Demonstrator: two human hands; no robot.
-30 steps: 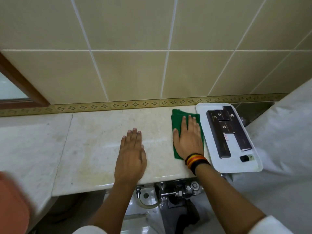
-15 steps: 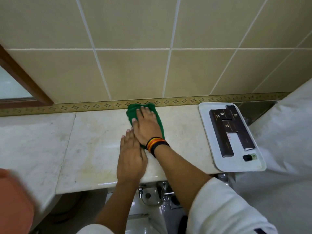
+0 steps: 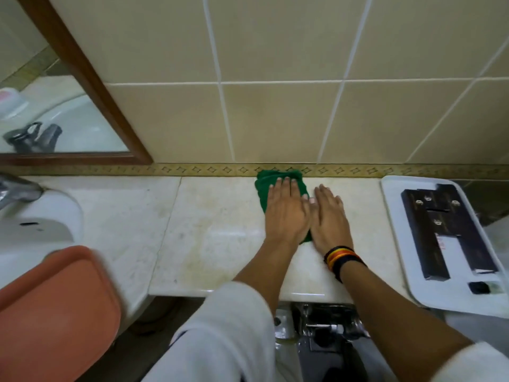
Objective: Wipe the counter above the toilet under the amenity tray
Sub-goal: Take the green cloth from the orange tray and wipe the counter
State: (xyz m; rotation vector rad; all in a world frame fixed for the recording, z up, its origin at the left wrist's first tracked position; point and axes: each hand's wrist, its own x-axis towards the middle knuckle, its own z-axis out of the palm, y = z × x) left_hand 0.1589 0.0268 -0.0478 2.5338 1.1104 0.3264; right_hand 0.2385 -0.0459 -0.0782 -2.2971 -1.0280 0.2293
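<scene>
A green cloth (image 3: 265,186) lies on the beige marble counter (image 3: 220,232), up against the patterned wall border. My left hand (image 3: 286,213) presses flat on top of it and covers most of it. My right hand (image 3: 329,219), with a striped wristband, lies flat and open on the bare counter just to the right, its thumb at the cloth's edge. The white amenity tray (image 3: 391,208) sits at the counter's right end, overhanging the front edge, and holds dark brown boxes (image 3: 440,224).
A white sink (image 3: 35,227) with a metal faucet (image 3: 13,188) is at the left, and a blurred orange object (image 3: 55,299) sits in front of it. A wood-framed mirror (image 3: 82,78) hangs at the upper left. Chrome toilet fittings (image 3: 325,323) sit below the counter edge.
The green cloth slid left along the wall under my right hand and is now under my left hand. My right hand has come off it. The view swung left, revealing sink and mirror.
</scene>
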